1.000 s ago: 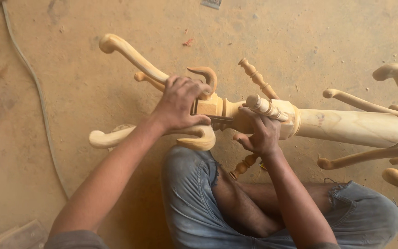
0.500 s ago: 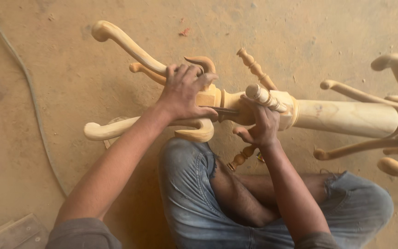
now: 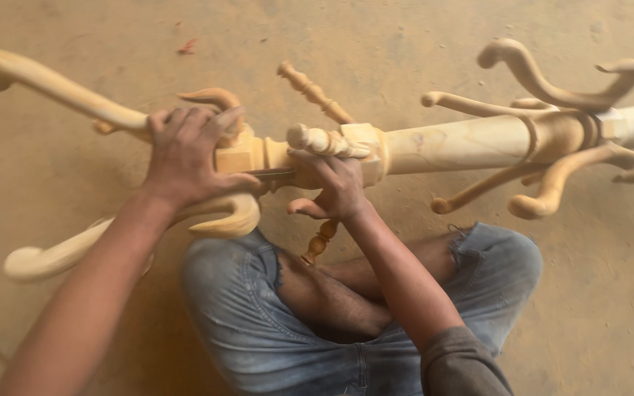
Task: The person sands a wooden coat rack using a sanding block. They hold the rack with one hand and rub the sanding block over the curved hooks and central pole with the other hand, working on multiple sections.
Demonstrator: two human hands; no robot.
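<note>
Left hand (image 3: 188, 158), centre-left, stays clamped over the carved wooden stand (image 3: 449, 143) at its curved legs. Right hand (image 3: 335, 187), mid-frame, grips the turned joint. Stand spans frame, hooks (image 3: 552, 95) now further right, closer view.

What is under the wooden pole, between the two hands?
Under the wooden pole you can see the person's knees in blue jeans and one turned spindle pointing down. The left hand and right hand cover the joint between the parts, so it cannot be seen.
</note>
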